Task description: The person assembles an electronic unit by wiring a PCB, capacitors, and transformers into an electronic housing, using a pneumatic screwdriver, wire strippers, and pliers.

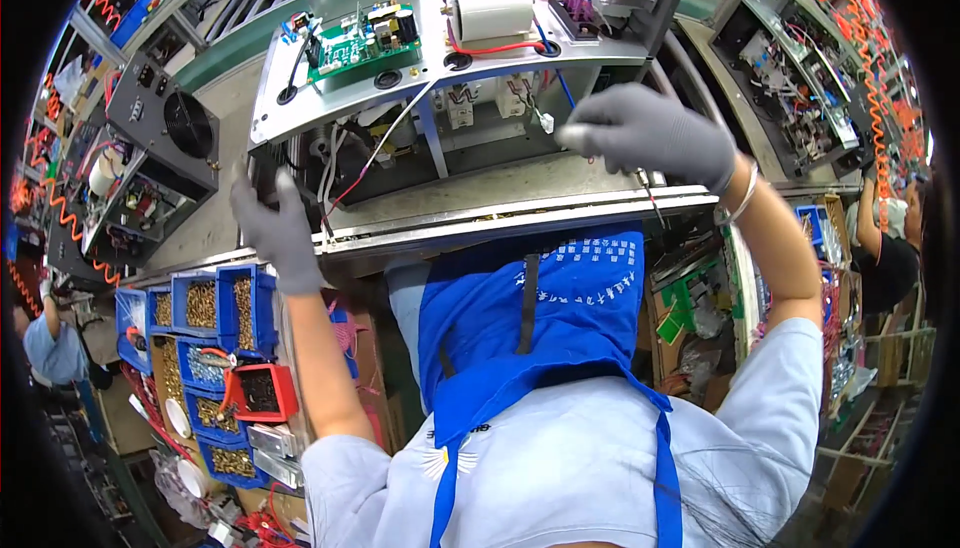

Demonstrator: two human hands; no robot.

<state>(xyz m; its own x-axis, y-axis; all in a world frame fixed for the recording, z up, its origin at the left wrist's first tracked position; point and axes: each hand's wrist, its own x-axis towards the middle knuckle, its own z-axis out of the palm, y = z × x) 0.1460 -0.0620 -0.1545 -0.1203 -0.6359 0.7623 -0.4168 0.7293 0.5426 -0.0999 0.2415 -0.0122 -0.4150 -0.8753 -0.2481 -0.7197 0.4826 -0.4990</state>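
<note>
In front of me stands an opened electrical machine with a metal chassis [290,113]. On its top shelf lie a green circuit board [365,48] and a thick white cylinder [492,6]. My left hand [278,233], in a grey glove, is at the chassis's near left corner, thumb and fingers apart with nothing between them. My right hand [655,136], also gloved, is raised before the right part of the chassis with its fingers curled in. A white wire connector [546,123] hangs just left of its fingertips, and a blue wire [566,88] runs down toward them. What the fingers hold is hidden.
Blue bins [200,305] of brass-coloured fasteners and a red bin [262,393] stand at my left. Other open machines [150,148] sit along the line at both sides. Coiled orange hoses [865,58] hang at the right. Other people work at the far left and right.
</note>
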